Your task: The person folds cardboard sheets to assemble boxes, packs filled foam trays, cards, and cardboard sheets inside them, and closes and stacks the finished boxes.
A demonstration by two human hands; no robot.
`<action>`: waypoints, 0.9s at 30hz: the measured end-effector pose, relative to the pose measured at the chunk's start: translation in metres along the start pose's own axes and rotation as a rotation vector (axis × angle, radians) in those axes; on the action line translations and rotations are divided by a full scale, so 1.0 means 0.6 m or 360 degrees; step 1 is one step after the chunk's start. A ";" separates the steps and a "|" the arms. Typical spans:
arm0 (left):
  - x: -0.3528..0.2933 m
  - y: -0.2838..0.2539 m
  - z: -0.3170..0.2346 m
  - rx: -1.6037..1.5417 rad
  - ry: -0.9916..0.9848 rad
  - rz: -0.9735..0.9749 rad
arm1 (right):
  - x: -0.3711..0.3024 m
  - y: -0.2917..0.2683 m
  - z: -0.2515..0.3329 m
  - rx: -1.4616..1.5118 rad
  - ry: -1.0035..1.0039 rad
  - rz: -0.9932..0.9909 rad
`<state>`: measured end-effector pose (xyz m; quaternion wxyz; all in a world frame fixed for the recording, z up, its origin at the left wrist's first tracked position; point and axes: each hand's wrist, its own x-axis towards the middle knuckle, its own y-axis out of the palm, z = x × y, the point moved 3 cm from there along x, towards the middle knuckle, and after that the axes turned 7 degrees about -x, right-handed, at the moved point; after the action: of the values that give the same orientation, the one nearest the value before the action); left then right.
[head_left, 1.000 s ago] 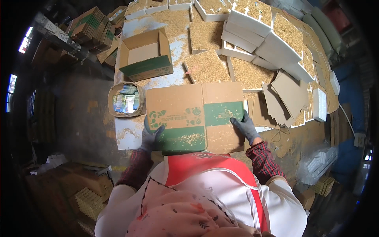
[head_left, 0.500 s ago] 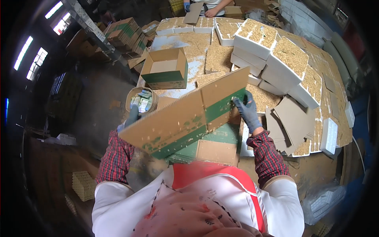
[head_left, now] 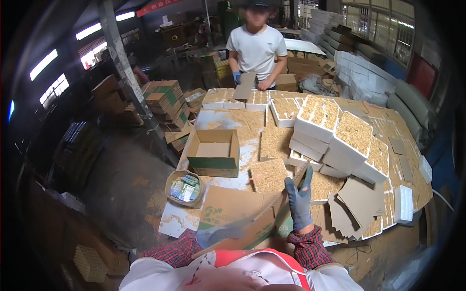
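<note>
A brown and green cardboard carton [head_left: 259,228] is partly unfolded and tilted in front of my body. My right hand [head_left: 300,201], in a grey-blue glove, is at its raised right edge, with the board between thumb and fingers. Low on the near side, my gloved left hand [head_left: 218,236] is against the carton, its fingers smeared by motion. Behind the carton lies another brown cardboard panel [head_left: 233,202] with green print. An open-topped carton [head_left: 213,162] with a green lower band stands farther off on the table.
White foam trays [head_left: 310,128] topped with tan, chip-like material are stacked right of centre. Loose cardboard sheets [head_left: 357,208] lie at right. A round tub [head_left: 185,188] of small packets sits at the table's left edge. Across the table, a person [head_left: 257,48] holds a cardboard sheet [head_left: 245,86].
The carton has come down toward my body and turned, its right edge now steep. Both my hands moved with it. The view has tilted up, showing more of the person opposite.
</note>
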<state>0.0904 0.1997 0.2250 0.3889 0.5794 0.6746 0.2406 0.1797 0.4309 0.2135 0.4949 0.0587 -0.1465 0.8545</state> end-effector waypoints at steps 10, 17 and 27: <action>0.007 -0.020 -0.078 0.0236 0.0730 -0.0165 | -0.049 -0.075 0.069 0.0237 -0.0012 0.0174; 0.039 0.044 -0.117 0.2658 0.2027 -0.0696 | -0.064 -0.017 0.064 -0.1130 -0.0887 0.1152; 0.100 -0.032 -0.087 0.1508 0.0107 0.0106 | -0.107 -0.082 0.021 0.0066 0.0417 0.0837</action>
<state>0.0355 0.2603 0.2255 0.0520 0.7062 0.7034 -0.0624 0.2540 0.3970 0.2193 0.2700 -0.0819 -0.0740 0.9565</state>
